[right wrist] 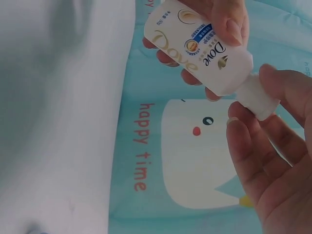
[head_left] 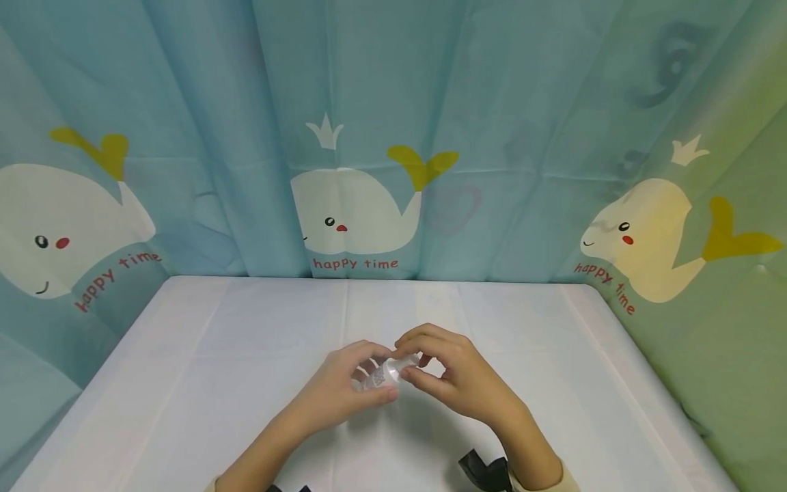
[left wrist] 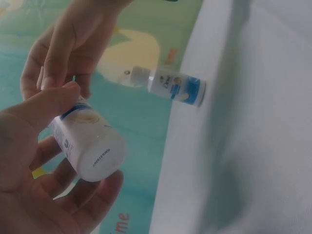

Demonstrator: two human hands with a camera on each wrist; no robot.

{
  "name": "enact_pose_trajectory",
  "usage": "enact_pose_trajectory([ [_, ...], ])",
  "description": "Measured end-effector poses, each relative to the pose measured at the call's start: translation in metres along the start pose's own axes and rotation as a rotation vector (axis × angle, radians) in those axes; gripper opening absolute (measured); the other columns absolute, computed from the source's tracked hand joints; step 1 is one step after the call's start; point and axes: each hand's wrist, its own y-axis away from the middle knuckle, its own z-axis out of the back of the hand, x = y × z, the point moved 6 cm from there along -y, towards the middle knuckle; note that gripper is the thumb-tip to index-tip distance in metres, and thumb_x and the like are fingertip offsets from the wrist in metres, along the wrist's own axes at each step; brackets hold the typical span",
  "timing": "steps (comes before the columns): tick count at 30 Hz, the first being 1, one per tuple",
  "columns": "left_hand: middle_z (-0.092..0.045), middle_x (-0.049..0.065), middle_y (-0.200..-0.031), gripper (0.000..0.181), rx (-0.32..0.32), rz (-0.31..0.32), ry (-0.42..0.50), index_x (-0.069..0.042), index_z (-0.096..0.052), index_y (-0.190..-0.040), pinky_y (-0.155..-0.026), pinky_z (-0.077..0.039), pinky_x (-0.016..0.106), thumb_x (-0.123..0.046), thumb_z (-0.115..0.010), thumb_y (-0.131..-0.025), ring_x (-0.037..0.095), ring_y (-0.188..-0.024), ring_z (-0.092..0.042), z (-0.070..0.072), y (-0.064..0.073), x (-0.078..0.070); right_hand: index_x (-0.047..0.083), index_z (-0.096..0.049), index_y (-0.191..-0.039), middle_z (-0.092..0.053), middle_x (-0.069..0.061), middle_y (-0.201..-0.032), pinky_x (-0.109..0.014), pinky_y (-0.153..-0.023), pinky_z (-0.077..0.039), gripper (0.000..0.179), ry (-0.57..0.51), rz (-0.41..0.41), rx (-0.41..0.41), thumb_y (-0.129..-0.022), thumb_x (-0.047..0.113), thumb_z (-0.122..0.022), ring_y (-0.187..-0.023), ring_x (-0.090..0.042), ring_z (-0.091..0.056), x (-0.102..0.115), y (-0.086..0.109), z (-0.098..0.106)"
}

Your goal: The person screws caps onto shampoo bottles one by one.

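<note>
A small white Dove bottle (right wrist: 200,48) with gold and blue print is held tilted above the table. My left hand (head_left: 341,386) grips its body, thumb on one side and fingers round the other. With thumb and fingertips, my right hand (head_left: 451,369) pinches the white cap (right wrist: 258,96) at the top end. The left wrist view shows the flat base of the bottle (left wrist: 100,158) facing the camera. Standing on the table beyond the hands is a second white Dove bottle (left wrist: 168,87), with a blue band at its foot; in the head view it is hidden.
A white cloth covers the table (head_left: 246,342). Blue-green curtains (head_left: 504,123) with printed whales and "happy time" lettering hang along its back and sides. Black straps (head_left: 486,471) are at the wrists, near the front edge of the head view.
</note>
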Motion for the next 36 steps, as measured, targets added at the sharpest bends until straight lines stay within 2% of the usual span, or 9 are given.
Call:
enact_pose_trajectory([
  [10,-0.066,-0.012,-0.108,0.042,-0.016,-0.004,-0.002,-0.024,-0.067,-0.117,-0.081,-0.055,0.032,-0.043,-0.081,-0.082,0.015,-0.095,-0.06,0.0044,0.0002,-0.0007,0.016,-0.068,-0.114,-0.067,0.006,-0.112,-0.022,-0.073,-0.056,0.034,-0.002,0.017,0.012,-0.086,-0.004,-0.068,-0.099,-0.008,-0.063,0.0019,-0.0007,0.0013],
  [15,-0.066,-0.011,-0.108,0.04,-0.013,-0.008,0.013,-0.024,-0.067,-0.116,-0.082,-0.055,0.033,-0.039,-0.081,-0.082,0.016,-0.095,-0.06,0.0031,0.0,0.0006,0.016,-0.068,-0.112,-0.068,0.008,-0.11,-0.024,-0.072,-0.056,0.03,-0.004,0.023,0.001,-0.087,-0.001,-0.07,-0.098,-0.006,-0.063,0.0027,-0.0015,0.0013],
  [24,-0.065,-0.013,-0.108,0.042,-0.009,-0.015,-0.003,-0.023,-0.066,-0.119,-0.082,-0.055,0.032,-0.04,-0.081,-0.083,0.011,-0.095,-0.06,0.0007,0.0009,-0.0004,0.016,-0.069,-0.115,-0.067,0.005,-0.115,-0.028,-0.076,-0.056,0.031,0.02,0.024,-0.006,-0.088,0.001,-0.07,-0.103,-0.009,-0.063,0.0014,-0.0012,0.0007],
  [36,-0.065,-0.012,-0.11,0.043,0.0,-0.008,0.002,-0.022,-0.066,-0.12,-0.083,-0.055,0.031,-0.037,-0.081,-0.082,0.013,-0.095,-0.06,0.0011,0.001,-0.002,0.016,-0.068,-0.115,-0.068,0.006,-0.112,-0.025,-0.074,-0.056,0.024,-0.014,0.007,0.012,-0.092,0.011,-0.072,-0.1,-0.008,-0.063,-0.0005,-0.0008,-0.0014],
])
